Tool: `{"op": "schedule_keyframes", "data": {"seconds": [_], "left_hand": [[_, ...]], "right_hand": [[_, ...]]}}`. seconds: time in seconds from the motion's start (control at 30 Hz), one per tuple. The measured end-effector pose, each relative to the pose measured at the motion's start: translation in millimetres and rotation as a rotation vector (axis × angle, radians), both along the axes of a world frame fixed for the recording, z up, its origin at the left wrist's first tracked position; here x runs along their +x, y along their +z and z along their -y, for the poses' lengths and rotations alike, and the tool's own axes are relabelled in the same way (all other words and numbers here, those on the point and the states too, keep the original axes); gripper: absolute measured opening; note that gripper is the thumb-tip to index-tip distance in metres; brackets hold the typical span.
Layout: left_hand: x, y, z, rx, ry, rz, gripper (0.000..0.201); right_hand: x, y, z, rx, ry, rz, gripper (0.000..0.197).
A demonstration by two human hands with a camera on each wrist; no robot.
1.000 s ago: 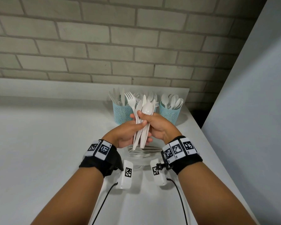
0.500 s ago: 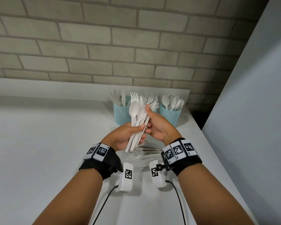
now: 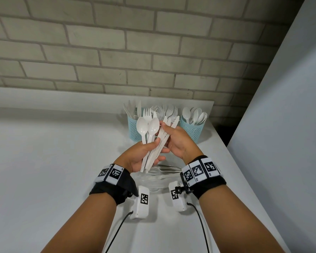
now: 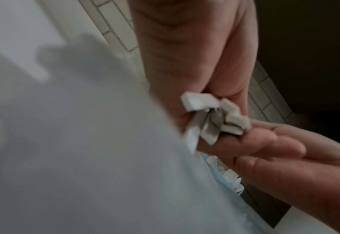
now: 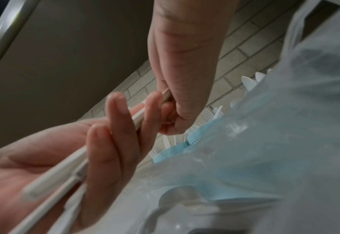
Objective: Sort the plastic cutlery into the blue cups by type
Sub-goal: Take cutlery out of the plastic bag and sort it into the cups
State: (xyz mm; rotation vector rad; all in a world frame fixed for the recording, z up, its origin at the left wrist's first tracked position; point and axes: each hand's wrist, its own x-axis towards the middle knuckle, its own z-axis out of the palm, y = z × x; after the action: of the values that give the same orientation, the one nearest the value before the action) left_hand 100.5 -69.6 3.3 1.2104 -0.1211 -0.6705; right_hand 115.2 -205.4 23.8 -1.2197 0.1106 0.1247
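My left hand (image 3: pixel 153 150) grips a fanned bunch of white plastic cutlery by the handles: two spoons (image 3: pixel 147 127) at the left, a fork (image 3: pixel 147 114) behind them, knives (image 3: pixel 169 123) at the right. My right hand (image 3: pixel 164 128) pinches the knives near their blades. Three blue mesh cups stand behind at the wall: the left cup (image 3: pixel 133 128) holds knives, the middle one is mostly hidden and shows forks (image 3: pixel 167 111), the right cup (image 3: pixel 192 129) holds spoons. In the left wrist view the handle ends (image 4: pixel 215 117) stick out of my palm.
A clear plastic bag (image 3: pixel 162 173) with more white cutlery lies on the white table (image 3: pixel 44 161) under my hands. A brick wall runs behind the cups. A grey panel (image 3: pixel 281 125) closes the right side, and the table edge runs along it.
The bunch has fanned out. The two spoons have swung left in my left hand, and my right hand has moved from the top of the bunch to the knives at the right.
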Motion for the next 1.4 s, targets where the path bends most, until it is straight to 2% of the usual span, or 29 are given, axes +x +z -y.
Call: {"op": "schedule_keyframes", "data": {"seconds": [0.13, 0.3, 0.5, 0.67, 0.73, 0.83, 0.97, 1.07, 1.13, 1.27, 1.4], "left_hand": [[0.0, 0.5, -1.3, 0.05, -0.006, 0.036, 0.028], [0.8, -0.5, -3.2, 0.028, 0.062, 0.059, 0.036], [1.4, -5.1, -4.4, 0.014, 0.164, 0.07, 0.027], [1.1, -7.6, -6.7, 0.016, 0.2, 0.098, 0.024], [1.0, -6.3, -11.5, 0.013, 0.221, 0.1, 0.027], [4.9, -2.2, -21.1, 0.015, 0.28, 0.082, 0.03], [12.1, 2.1, -31.3, 0.027, 0.401, 0.045, 0.031], [16.3, 0.0, -34.3, 0.063, 0.464, 0.028, 0.028], [17.9, -1.4, -35.2, 0.083, 0.464, 0.037, 0.027], [17.9, 2.6, -36.3, 0.096, 0.413, 0.088, 0.03], [18.1, 5.7, -38.1, 0.002, 0.353, 0.03, 0.025]], "right_hand": [[0.1, -1.3, -2.8, -0.038, 0.034, 0.023, 0.013], [4.0, -2.1, -2.9, 0.016, -0.026, 0.01, 0.009], [7.4, -5.7, -5.6, 0.011, -0.061, 0.037, 0.009], [9.9, -6.7, -15.3, -0.068, 0.011, 0.028, 0.009], [16.3, 1.3, -18.6, -0.093, 0.019, 0.007, 0.011], [36.6, 25.4, -20.7, -0.025, -0.021, -0.016, 0.013], [72.6, 68.5, -23.8, 0.072, -0.2, 0.155, 0.015], [93.3, 84.8, -33.2, 0.008, -0.307, 0.373, 0.015], [102.2, 80.8, -42.8, -0.047, -0.314, 0.448, 0.016], [115.8, 47.8, -57.4, -0.271, -0.276, 0.447, 0.009], [127.1, 19.6, -60.3, -0.425, -0.26, 0.374, 0.011]]}}
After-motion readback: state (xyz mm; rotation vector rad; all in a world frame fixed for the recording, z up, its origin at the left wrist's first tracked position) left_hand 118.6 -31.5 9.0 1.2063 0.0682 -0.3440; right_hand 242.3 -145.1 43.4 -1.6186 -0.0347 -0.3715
